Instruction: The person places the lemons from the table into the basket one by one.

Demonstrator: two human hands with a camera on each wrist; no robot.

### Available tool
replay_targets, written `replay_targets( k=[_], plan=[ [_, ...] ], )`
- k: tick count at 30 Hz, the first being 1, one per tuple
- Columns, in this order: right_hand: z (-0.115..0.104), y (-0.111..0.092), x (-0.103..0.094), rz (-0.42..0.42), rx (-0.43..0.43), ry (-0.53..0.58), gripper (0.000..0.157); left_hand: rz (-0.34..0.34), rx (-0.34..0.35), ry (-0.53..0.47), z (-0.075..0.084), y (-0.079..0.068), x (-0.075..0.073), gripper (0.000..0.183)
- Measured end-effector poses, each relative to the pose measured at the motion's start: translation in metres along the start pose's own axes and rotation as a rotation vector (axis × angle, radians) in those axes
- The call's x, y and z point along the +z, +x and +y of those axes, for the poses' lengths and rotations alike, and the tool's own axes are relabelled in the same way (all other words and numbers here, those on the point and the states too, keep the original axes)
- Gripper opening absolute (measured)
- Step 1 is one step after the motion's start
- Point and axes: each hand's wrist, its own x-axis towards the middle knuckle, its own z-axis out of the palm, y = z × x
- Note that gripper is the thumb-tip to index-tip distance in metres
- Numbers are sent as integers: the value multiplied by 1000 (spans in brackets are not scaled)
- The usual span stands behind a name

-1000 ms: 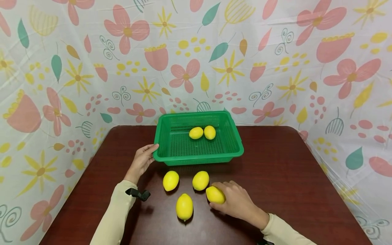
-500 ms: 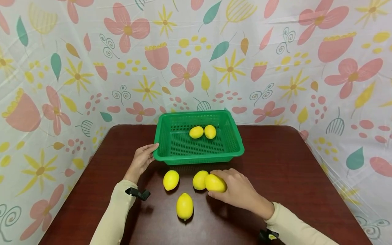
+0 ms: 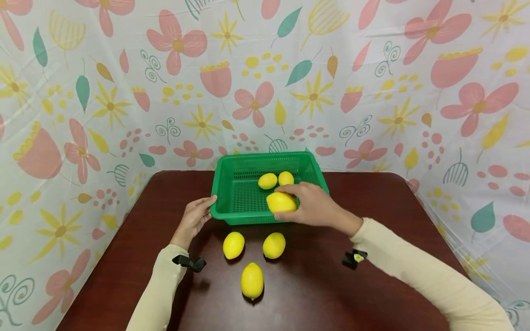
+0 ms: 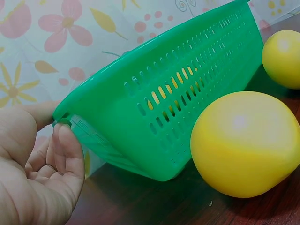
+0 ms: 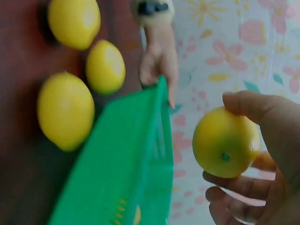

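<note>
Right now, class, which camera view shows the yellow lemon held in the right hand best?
The right wrist view: the held yellow lemon fills the frame, its end dimple visible, gripped by the right hand. The head view shows it small, over the green plastic basket. The left wrist view misses it.

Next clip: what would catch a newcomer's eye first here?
The right hand holds a yellow lemon over the green basket, where two lemons already lie near the back. The left hand holds the basket's near left corner, and three more lemons sit on the dark table in front.
</note>
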Motion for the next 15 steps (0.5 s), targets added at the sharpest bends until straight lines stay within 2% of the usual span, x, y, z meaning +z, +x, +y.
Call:
replay_targets(
  k=[3,8,15],
  plan=[
    [11,23,-8,-52,-25,-20,65,-7,-5,-9,-1,-1,0,47],
    [28,59,-13,-199,-51,-6,65,-34,-3,-17,0,0,-1,50],
    [49,103,-5,-360,-83,41,64,-42,-1,-28,2,1,-1,49]
  ],
)
